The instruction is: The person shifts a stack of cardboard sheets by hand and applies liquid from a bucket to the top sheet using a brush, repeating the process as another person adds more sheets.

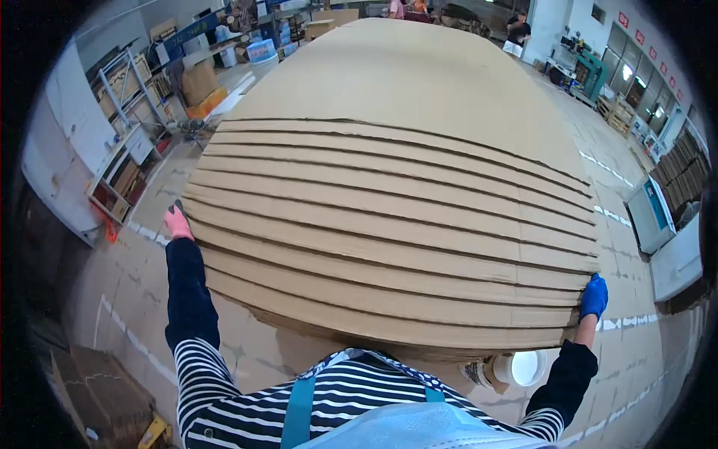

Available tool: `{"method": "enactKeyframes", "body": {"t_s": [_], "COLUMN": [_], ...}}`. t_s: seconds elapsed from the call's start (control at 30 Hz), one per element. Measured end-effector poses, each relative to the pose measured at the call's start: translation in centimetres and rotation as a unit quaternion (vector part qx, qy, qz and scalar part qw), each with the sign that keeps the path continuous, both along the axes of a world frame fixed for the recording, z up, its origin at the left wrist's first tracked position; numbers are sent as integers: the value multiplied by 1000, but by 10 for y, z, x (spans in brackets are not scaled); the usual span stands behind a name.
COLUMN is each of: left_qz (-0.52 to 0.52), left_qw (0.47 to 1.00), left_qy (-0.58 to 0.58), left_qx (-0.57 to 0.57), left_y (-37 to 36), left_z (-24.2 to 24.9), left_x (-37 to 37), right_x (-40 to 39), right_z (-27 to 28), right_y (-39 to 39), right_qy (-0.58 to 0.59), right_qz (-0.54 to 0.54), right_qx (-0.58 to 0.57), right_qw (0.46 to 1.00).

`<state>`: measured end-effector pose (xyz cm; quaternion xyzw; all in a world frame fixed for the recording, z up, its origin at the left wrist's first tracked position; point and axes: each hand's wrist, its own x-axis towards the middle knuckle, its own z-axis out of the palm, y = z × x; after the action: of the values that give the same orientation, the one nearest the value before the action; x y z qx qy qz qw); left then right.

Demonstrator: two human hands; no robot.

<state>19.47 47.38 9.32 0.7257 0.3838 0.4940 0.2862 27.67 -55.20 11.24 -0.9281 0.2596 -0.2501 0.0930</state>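
Observation:
A big stack of brown cardboard sheets [389, 217] spreads out in front of me, its near edges staggered in steps like a fan. My left hand [178, 221], in a pink glove with dark fingertips, is closed at the left edge of the stepped sheets. At the right edge, lower down the steps, my right hand [594, 298] in a blue glove is curled round the sheet ends. The fingertips of both hands are partly hidden at the cardboard, so how many sheets each holds cannot be made out.
A white bucket [526, 367] stands on the floor below the stack's near right edge. Folded cardboard [101, 396] lies at lower left. A shelf frame [131, 161] is on the left, a grey-white cabinet [654, 213] on the right. Another person [517, 31] stands at the far end.

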Motion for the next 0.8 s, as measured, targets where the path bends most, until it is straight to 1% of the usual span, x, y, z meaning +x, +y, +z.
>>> {"method": "enactKeyframes", "body": {"t_s": [0.03,0.07,0.13,0.17,0.23,0.27,0.3,0.37,0.4,0.47,0.5,0.53,0.57,0.6,0.63,0.67,0.7,0.73,0.77,0.8], "left_qz": [36,35,69,55,63,73,74,63,63,98,179,180,110,38,45,44,25,5,4,-49], "left_qw": [998,998,991,991,988,986,986,984,985,979,958,958,955,935,933,934,920,902,902,848], "left_qy": [44,43,105,124,138,152,147,164,160,165,178,178,268,354,353,352,391,428,427,515], "left_qx": [11,13,46,18,17,14,11,-25,-22,69,137,138,62,-16,-45,-43,9,60,61,115], "left_y": [-5,-10,-24,-33,-24,-23,-28,-36,-37,-40,-45,-47,-47,-47,-37,-13,30,58,70,72], "left_z": [3,3,6,12,10,8,12,19,19,13,10,15,23,29,25,12,-13,-27,-29,-24], "left_x": [-1,0,1,1,4,7,6,6,7,6,8,5,3,3,6,9,14,16,15,15], "right_x": [1,2,4,5,4,2,1,0,-1,-3,-2,-1,6,3,0,-1,2,3,5,8], "right_z": [1,1,-2,-4,-4,-6,-4,-1,0,4,3,0,-13,-12,-5,1,-2,-1,1,-1], "right_y": [0,-2,-6,-10,-6,-4,-1,2,7,17,16,12,1,3,11,16,11,8,5,0], "right_qy": [-2,2,5,10,12,5,-3,-11,-13,-10,-50,-90,-196,-195,-153,-112,-80,-81,-34,14], "right_qz": [-1,3,6,7,8,-12,-30,-34,-37,-54,-43,-32,26,26,35,44,35,33,12,-10], "right_qx": [1,-7,-14,-12,-12,-15,-17,-26,-33,-10,12,34,46,47,58,70,79,80,77,74], "right_qw": [1000,1000,1000,1000,1000,1000,999,999,999,998,998,995,979,979,986,990,993,993,996,997]}}
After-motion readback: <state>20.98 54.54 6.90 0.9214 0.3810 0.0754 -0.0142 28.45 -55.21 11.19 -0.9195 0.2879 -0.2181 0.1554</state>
